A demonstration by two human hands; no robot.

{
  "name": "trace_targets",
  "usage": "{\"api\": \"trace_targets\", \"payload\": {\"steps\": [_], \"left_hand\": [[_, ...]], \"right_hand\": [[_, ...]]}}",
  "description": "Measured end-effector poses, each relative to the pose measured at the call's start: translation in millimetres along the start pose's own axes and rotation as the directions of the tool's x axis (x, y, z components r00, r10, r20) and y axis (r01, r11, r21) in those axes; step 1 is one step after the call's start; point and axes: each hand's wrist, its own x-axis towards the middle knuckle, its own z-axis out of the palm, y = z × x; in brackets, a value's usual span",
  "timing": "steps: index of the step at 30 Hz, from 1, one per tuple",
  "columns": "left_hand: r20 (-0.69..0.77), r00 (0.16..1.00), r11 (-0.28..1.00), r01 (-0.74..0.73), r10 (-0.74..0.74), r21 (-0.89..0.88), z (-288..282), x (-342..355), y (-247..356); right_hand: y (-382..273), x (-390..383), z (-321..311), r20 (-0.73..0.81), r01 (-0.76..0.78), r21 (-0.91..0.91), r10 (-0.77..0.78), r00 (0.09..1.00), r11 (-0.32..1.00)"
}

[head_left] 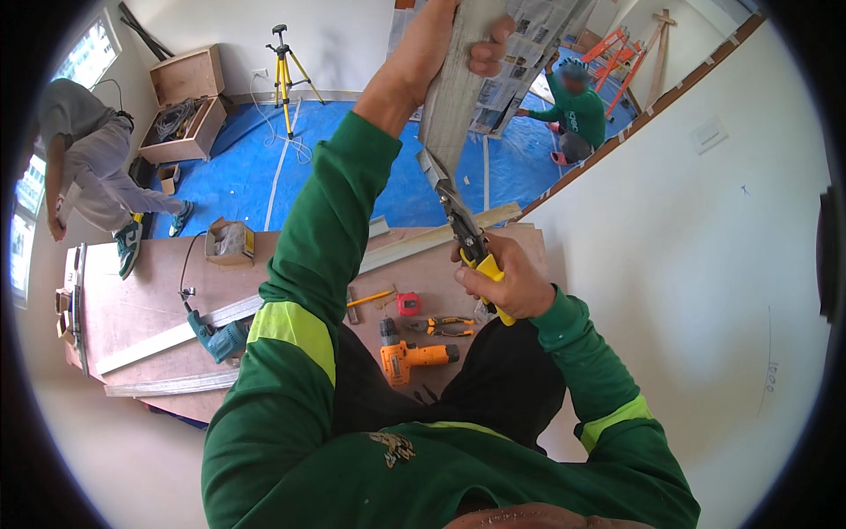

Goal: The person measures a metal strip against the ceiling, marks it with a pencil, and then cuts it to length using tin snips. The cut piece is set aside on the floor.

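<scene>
A dark green long-sleeved shirt (352, 489) covers the torso and both arms. A fluorescent yellow-green band crosses the left sleeve (300, 238) and another the right sleeve (608, 375); a thin strip (467, 428) of similar colour edges the front, near a brown-and-gold emblem (391, 448). The trousers (520, 370) are black.

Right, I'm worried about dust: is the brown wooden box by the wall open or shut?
Open: the brown wooden box has its lid raised at the back, and coiled grey cable shows inside.
</scene>
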Motion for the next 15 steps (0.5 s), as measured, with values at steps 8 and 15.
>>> {"api": "trace_targets", "payload": {"steps": [8, 15], "left_hand": [[0.305, 0.949, 0.885, -0.073, -0.081, 0.46, 36.9, -34.2, 1.3], [0.291, 0.898, 0.518, -0.431, 0.331, 0.739, 32.2, -22.0, 18.1]], "right_hand": [[1.6, -4.3, -7.4, 0.005, 0.036, -0.218, -0.035, 0.999, 0.975], [24.5, -7.3, -13.6, -0.063, -0.052, -0.567, 0.02, 0.998, 0.822]]}}
